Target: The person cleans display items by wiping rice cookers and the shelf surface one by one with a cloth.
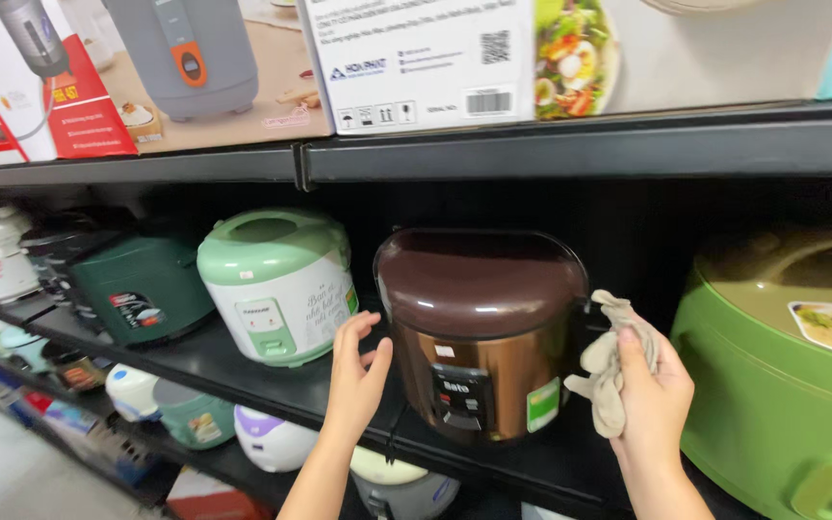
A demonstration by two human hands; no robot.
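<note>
Brown rice cooker (481, 332) braced between both hands on shelf (243, 371).

Left hand (356, 371) open, palm flat against the cooker's side, steadying it; right hand (649, 400) closed around beige cloth (609, 371) at the opposite side; green-and-white cooker (276, 284) beyond the left hand.

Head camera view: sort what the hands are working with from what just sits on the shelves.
In hand:
- brown rice cooker, left hand against its side
- beige cloth, gripped in right hand

Just sitting there:
- white-and-green rice cooker
- dark green cooker
- big green cooker
- boxes on the upper shelf
</note>
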